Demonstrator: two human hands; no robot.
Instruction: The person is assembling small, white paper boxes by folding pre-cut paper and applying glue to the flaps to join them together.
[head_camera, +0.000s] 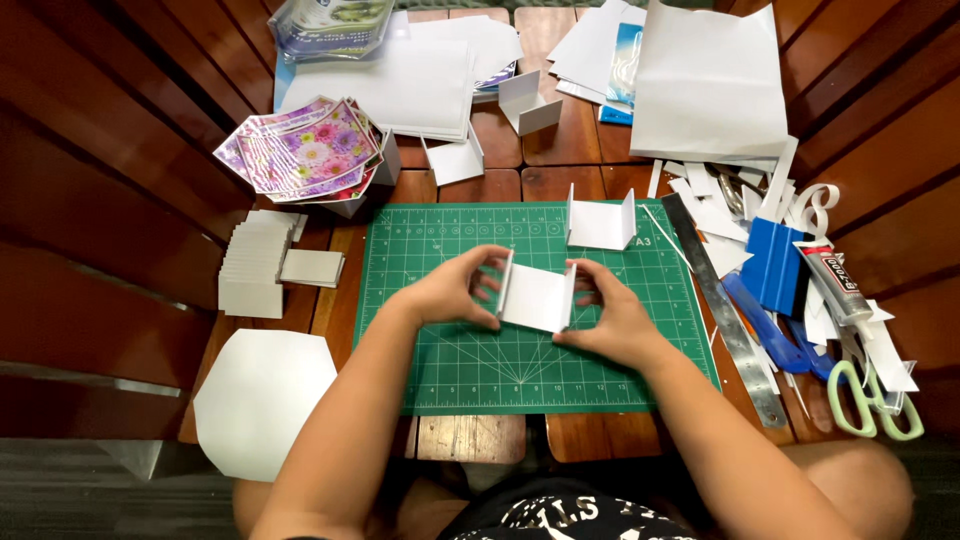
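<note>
Both hands are gripping a folded white card piece (537, 297) over the middle of the green cutting mat (450, 360). The left hand (452, 290) is pinching its left upright flap with fingers curled round the edge, and the right hand (610, 318) is pressing the right flap from the other side, so the piece is standing as a shallow U between them.

Just beyond it on the mat, a second folded white card piece (600, 222) is sitting with both flaps up, apart from the hands. A steel ruler (725, 312) is lying along the mat's right edge, with a blue squeegee (775, 262), a glue tube (835, 283) with a red-and-white label, and green-handled scissors (868, 398) crowding the table among white paper offcuts (715, 215).

To the left, a stack of grey card squares (252, 272) is resting beside the mat, near a white hexagon sheet (262, 400). Farther back, floral-printed papers (308, 150) in pink and purple are fanning out over a box, and white sheets (705, 85) are piling up at the far edge.
</note>
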